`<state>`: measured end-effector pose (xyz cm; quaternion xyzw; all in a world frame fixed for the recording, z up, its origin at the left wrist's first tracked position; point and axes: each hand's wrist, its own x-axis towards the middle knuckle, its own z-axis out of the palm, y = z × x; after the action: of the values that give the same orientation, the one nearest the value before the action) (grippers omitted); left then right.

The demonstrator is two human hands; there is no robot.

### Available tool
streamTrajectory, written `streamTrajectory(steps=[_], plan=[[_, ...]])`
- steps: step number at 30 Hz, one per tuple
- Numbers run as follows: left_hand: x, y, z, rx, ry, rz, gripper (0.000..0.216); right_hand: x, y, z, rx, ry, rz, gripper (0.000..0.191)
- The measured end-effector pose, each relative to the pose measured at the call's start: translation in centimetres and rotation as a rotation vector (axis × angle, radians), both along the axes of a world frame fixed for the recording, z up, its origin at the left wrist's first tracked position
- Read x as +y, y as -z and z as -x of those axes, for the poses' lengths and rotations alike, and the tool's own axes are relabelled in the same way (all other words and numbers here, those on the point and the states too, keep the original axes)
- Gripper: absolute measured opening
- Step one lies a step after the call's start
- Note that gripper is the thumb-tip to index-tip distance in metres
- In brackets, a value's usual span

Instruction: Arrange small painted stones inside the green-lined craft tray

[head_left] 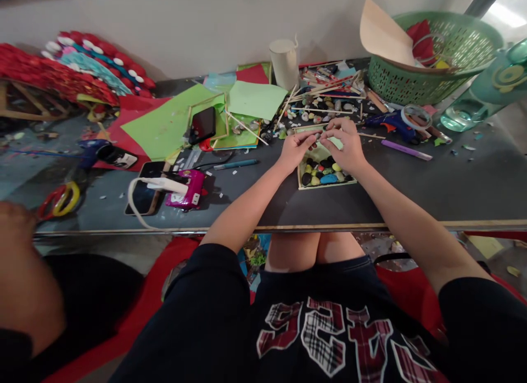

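My left hand and my right hand meet at their fingertips above a shallow, light-edged frame. Between the fingertips there is a small dark pebble, partly hidden by the fingers. Both hands are closed in a pinch around it. Painted pebbles fill the near part of the frame: black, yellow and red ones, and a larger blue pebble by the front edge. My hands cover the far part of the frame. More loose pebbles lie just behind, among thin wooden sticks.
To the right are a purple pen, a blue glue gun, a water bottle and a green basket. Leftward lie green paper, phones, a magenta power adapter and tape rolls. Another person's arm is at far left.
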<state>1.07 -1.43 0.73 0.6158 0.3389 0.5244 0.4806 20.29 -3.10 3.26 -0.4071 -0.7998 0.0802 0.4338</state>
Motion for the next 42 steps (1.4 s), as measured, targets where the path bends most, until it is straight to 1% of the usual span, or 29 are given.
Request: streamTrajectory(steps=[5, 10, 15, 22, 25, 28, 32, 38, 42], plan=[[0.0, 0.1, 0.0, 0.004, 0.003, -0.009, 0.067, -0.1, 0.0, 0.1, 0.0, 0.028, -0.014, 0.033], [0.0, 0.2, 0.0, 0.021, -0.001, -0.021, 0.065, 0.0, 0.1, 0.0, 0.005, 0.04, -0.017, 0.031], [0.1, 0.5, 0.2, 0.041, 0.003, -0.004, 0.062, -0.1, 0.4, 0.2, 0.009, 0.098, -0.052, 0.035], [-0.2, 0.4, 0.2, 0.028, 0.009, 0.012, 0.062, -0.5, 0.8, 0.6, 0.024, 0.178, -0.046, 0.041], [-0.2, 0.4, 0.2, 0.031, 0.005, -0.001, 0.06, -0.6, 0.7, 0.7, 0.033, 0.2, -0.045, 0.04], [-0.2, 0.5, 0.3, 0.056, -0.002, 0.005, 0.059, -0.8, 0.7, 0.7, 0.039, 0.208, -0.042, 0.036], [-0.1, 0.5, 0.3, 0.066, 0.014, -0.012, 0.058, -0.9, 0.7, 0.6, 0.011, 0.227, -0.02, 0.03], [0.0, 0.7, 0.4, 0.093, 0.016, -0.012, 0.062, -0.9, 0.5, 0.6, -0.078, 0.273, -0.039, 0.034], [0.1, 0.8, 0.5, 0.107, 0.019, -0.02, 0.059, -1.0, 0.5, 0.6, -0.063, 0.293, -0.02, 0.03]])
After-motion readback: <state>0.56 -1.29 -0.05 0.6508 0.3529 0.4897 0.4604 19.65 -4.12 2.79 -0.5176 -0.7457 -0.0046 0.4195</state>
